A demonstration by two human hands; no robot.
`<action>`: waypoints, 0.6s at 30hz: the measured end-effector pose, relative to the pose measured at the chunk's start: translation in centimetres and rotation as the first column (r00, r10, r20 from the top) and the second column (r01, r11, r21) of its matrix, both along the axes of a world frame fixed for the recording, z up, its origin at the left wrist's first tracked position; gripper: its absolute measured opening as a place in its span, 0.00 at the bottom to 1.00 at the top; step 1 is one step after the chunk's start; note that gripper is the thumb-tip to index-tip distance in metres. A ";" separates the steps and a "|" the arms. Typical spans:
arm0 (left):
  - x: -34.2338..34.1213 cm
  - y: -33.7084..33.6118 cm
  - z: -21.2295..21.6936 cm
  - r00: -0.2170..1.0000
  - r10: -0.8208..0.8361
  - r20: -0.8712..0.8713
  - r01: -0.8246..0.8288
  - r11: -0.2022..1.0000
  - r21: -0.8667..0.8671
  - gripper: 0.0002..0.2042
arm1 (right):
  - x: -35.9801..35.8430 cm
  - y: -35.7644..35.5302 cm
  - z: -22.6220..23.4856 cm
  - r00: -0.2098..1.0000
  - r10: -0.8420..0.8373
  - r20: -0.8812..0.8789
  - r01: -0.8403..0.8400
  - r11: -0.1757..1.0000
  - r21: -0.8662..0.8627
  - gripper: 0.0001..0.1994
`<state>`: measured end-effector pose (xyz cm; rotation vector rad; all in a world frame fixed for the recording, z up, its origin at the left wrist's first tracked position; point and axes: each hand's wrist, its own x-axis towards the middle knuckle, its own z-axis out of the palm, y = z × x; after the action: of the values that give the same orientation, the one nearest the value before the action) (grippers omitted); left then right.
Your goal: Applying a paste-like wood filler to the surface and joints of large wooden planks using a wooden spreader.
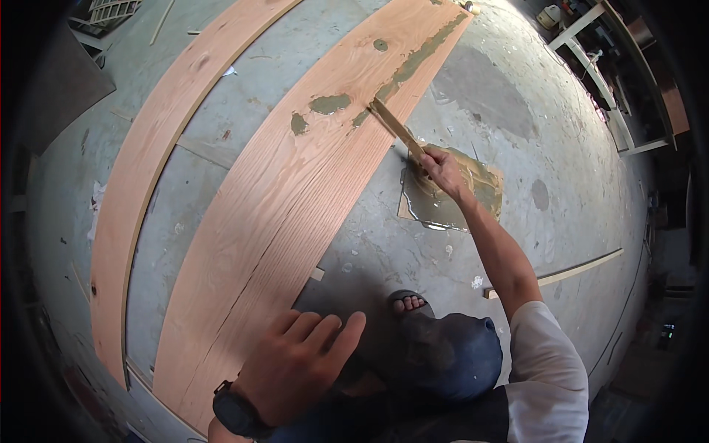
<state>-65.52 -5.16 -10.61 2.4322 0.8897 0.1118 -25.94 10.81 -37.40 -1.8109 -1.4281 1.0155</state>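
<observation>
Putty, greenish-brown, pools on a flat square board [443, 207] right of the wide plank [295, 199]. The right hand [442, 166] grips a wooden spreader [395, 125], its tip on the plank's right edge; its fingertips are hidden. The left hand [299, 362] lies flat on the plank's near end, fingers slightly apart.

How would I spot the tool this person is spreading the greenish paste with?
Start at the wide reddish board lying across the concrete floor. Follow its right edge up to the greenish filler streak. The thin wooden stick, held in the right hand, slants onto that edge; unlike the floor strips, it is lifted and paste-tipped.
</observation>
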 end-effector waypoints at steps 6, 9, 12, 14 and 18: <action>-2.0 -4.2 1.8 0.994 0.096 -0.051 -0.097 0.995 -0.021 0.24 | 0.0 1.8 -0.5 0.802 -0.062 0.594 -0.010 0.993 0.117 0.15; -2.6 -4.9 0.9 0.987 0.130 0.089 -0.119 0.986 -0.121 0.23 | 0.2 2.0 -0.4 0.754 -0.096 0.650 -0.056 0.976 0.209 0.15; -3.0 -4.6 -0.1 0.979 0.164 0.123 -0.146 0.978 -0.147 0.23 | -0.3 1.4 -0.6 0.742 -0.056 0.668 -0.118 0.970 0.213 0.15; -3.2 -4.2 -0.4 0.952 0.234 0.199 -0.218 0.971 -0.097 0.24 | -0.9 0.3 -1.0 0.758 -0.025 0.652 -0.156 0.963 0.219 0.15; -3.4 -3.7 -0.6 0.953 0.220 0.208 -0.203 0.974 -0.099 0.24 | -1.7 -1.4 -1.6 0.790 0.067 0.609 -0.203 0.967 0.156 0.15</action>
<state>-68.92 -8.90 -11.24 2.1961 1.0305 0.4079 -27.68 9.42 -38.98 -1.9758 -1.9797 0.3104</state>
